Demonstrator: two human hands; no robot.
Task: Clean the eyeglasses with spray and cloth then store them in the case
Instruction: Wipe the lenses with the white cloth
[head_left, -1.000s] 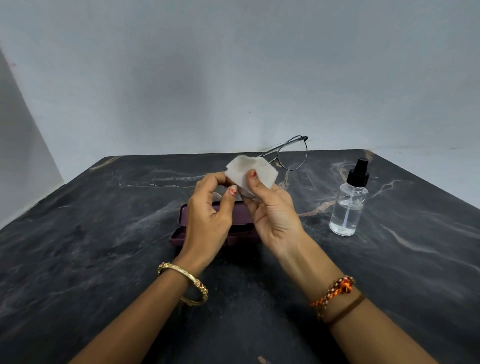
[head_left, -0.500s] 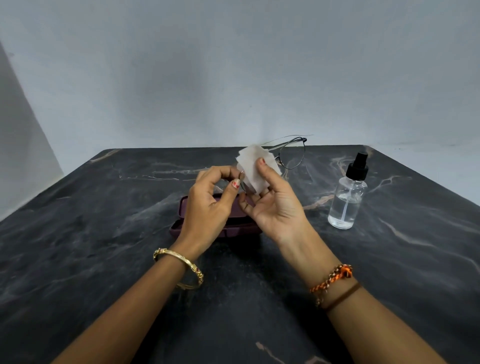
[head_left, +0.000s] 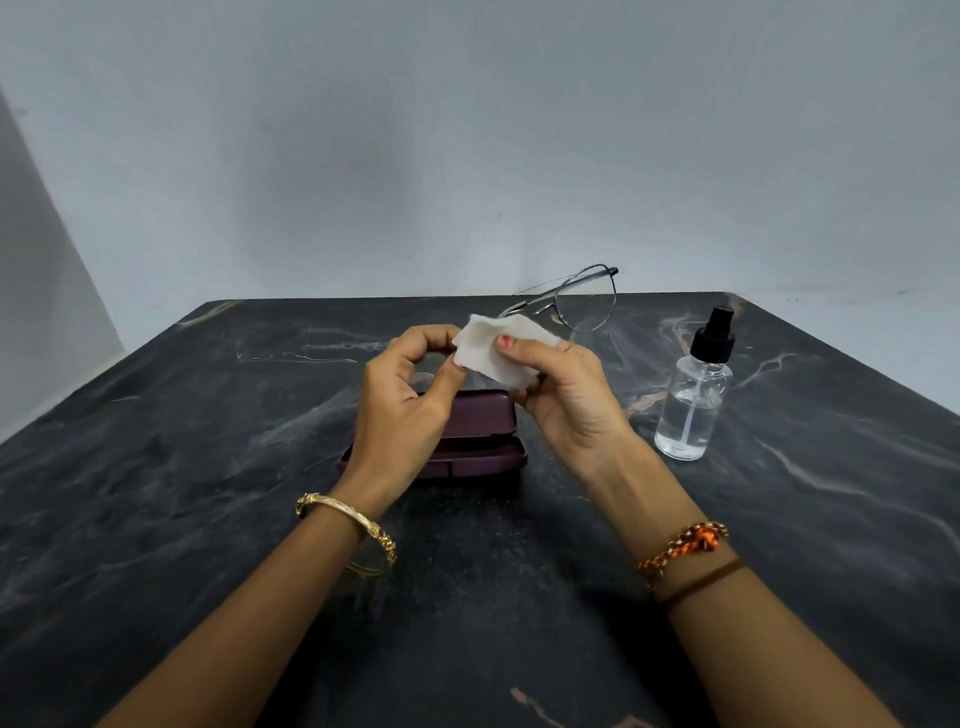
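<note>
Thin metal-framed eyeglasses (head_left: 584, 306) are held up above the table. My left hand (head_left: 405, 400) grips one rim of them, its fingers curled around the lens. My right hand (head_left: 561, 395) pinches a white cloth (head_left: 493, 351) over that lens, thumb on top. The other lens sticks out free behind the cloth. Below my hands lies the open maroon glasses case (head_left: 483, 431), partly hidden by them. A clear spray bottle (head_left: 693, 400) with a black nozzle stands to the right, apart from my hands.
Everything sits on a dark marble table (head_left: 208, 467) whose far edge meets a plain grey wall (head_left: 467, 156). Bracelets are on both wrists.
The cloth has shifted under my right thumb across the lens, spreading wider and flatter. Both hands and the glasses stay at about the same spot over the case.
</note>
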